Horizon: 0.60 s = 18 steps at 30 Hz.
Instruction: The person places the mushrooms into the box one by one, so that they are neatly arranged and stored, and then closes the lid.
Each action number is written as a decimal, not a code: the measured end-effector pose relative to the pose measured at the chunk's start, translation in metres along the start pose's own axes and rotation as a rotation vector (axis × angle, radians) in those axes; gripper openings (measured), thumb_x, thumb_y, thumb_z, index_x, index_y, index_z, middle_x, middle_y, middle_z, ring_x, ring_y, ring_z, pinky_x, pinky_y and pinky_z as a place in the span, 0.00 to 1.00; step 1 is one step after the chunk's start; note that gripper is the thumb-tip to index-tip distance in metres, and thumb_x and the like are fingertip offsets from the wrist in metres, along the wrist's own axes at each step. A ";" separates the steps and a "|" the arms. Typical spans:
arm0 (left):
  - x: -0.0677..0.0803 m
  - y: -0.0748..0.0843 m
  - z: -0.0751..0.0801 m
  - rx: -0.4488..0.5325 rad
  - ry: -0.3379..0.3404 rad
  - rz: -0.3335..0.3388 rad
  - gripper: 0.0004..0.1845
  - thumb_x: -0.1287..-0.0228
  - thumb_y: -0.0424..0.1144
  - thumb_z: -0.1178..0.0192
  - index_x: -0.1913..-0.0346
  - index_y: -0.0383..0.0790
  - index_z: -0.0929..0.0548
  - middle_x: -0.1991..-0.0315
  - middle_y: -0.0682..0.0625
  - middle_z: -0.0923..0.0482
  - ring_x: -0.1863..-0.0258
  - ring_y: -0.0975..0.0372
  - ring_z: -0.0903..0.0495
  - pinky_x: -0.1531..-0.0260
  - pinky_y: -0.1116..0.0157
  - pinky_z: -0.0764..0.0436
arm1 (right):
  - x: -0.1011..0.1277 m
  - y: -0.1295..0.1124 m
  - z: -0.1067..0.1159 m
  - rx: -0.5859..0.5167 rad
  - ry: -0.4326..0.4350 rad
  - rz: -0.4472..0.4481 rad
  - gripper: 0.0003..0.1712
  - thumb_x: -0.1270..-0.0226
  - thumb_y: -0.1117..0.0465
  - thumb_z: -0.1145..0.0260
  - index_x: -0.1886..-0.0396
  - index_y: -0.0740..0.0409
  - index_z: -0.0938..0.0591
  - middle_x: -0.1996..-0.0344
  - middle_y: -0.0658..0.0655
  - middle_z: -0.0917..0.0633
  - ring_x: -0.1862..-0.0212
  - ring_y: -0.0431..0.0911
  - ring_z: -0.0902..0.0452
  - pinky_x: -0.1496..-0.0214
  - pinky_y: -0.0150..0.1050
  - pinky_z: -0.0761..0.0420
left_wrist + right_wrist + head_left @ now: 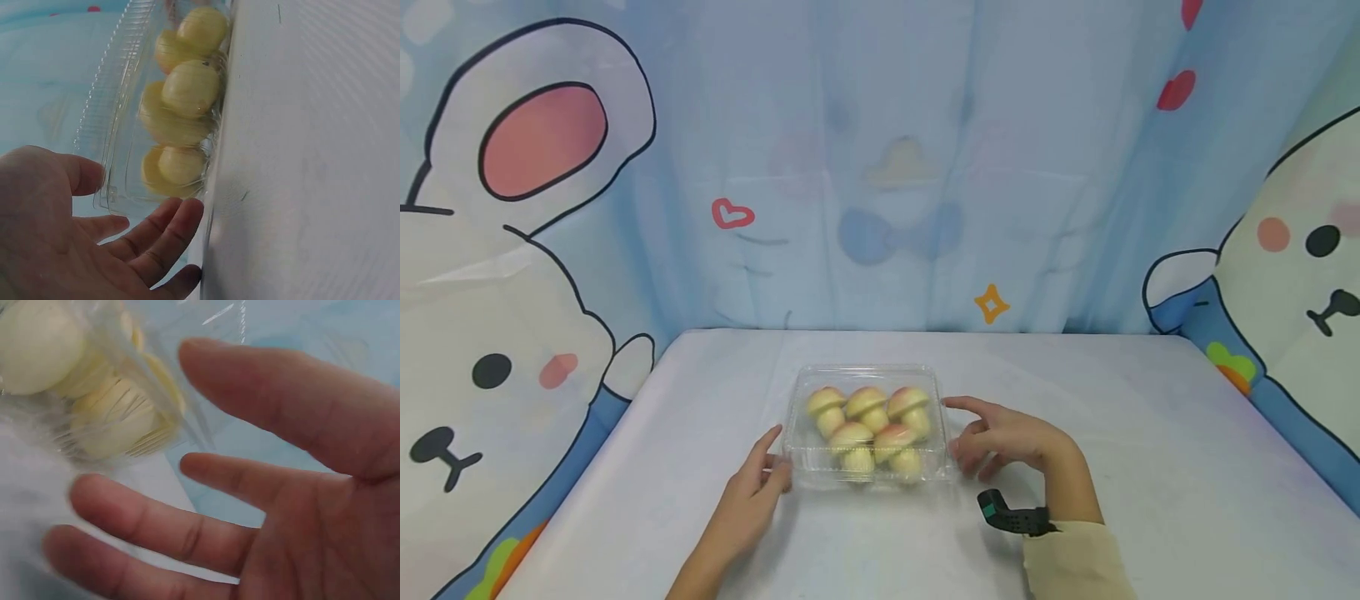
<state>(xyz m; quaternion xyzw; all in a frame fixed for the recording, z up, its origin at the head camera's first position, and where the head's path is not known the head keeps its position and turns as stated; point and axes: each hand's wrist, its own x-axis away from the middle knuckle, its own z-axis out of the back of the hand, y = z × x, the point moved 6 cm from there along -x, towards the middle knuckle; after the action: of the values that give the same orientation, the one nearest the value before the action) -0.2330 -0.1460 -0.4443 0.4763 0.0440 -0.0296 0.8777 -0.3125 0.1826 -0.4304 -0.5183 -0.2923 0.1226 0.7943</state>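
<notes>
A clear plastic clamshell box (808, 463) lies on the white table with its lid down. Inside are several mushroom-shaped pieces (852, 439) with pale yellow stems and pink-tinged caps. At the box's left side is my left hand (747, 502), thumb and fingers spread; in the left wrist view its fingertips are at the end of the box (119, 131). My right hand (1011, 435) is beside the right side, its index finger reaching to the upper right edge. The right wrist view shows those fingers spread near the box, gripping nothing; whether they touch it I cannot tell.
The white-covered table (1150, 450) extends on both sides of the box. A blue curtain (880, 100) with cartoon bears hangs behind it. On the right wrist sits a black band (1015, 518), just above a beige sleeve (1075, 562).
</notes>
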 end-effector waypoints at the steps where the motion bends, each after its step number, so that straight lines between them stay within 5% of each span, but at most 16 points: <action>1: 0.000 0.000 0.000 0.007 -0.002 0.003 0.26 0.28 0.45 0.54 0.29 0.50 0.43 0.58 0.51 0.25 0.65 0.63 0.22 0.68 0.63 0.25 | 0.002 -0.002 -0.002 0.006 -0.017 -0.011 0.49 0.45 0.54 0.30 0.28 0.48 0.47 0.64 0.61 0.17 0.63 0.56 0.20 0.63 0.50 0.19; 5: 0.001 0.002 -0.002 0.082 -0.023 0.006 0.27 0.28 0.39 0.53 0.29 0.48 0.44 0.67 0.49 0.24 0.75 0.59 0.23 0.77 0.65 0.25 | 0.005 -0.004 -0.008 0.012 -0.055 -0.033 0.52 0.46 0.55 0.29 0.27 0.48 0.50 0.71 0.63 0.16 0.69 0.56 0.19 0.67 0.50 0.19; 12: -0.001 0.003 -0.009 0.460 -0.120 0.073 0.30 0.30 0.30 0.55 0.28 0.45 0.50 0.76 0.43 0.26 0.84 0.60 0.31 0.85 0.67 0.31 | 0.007 -0.004 -0.009 0.029 -0.063 -0.027 0.53 0.47 0.54 0.28 0.27 0.48 0.50 0.77 0.64 0.16 0.77 0.52 0.19 0.72 0.48 0.18; 18: -0.001 0.002 -0.010 0.565 -0.137 0.128 0.31 0.31 0.29 0.55 0.28 0.47 0.50 0.76 0.44 0.26 0.83 0.60 0.32 0.84 0.68 0.33 | 0.005 -0.005 -0.009 0.017 -0.065 -0.025 0.54 0.47 0.55 0.27 0.27 0.47 0.50 0.76 0.64 0.16 0.80 0.50 0.20 0.73 0.48 0.19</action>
<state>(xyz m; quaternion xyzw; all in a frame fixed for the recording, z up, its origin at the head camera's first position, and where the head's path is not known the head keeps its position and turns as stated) -0.2344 -0.1367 -0.4478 0.7005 -0.0552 -0.0173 0.7113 -0.3036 0.1769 -0.4269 -0.5033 -0.3234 0.1317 0.7904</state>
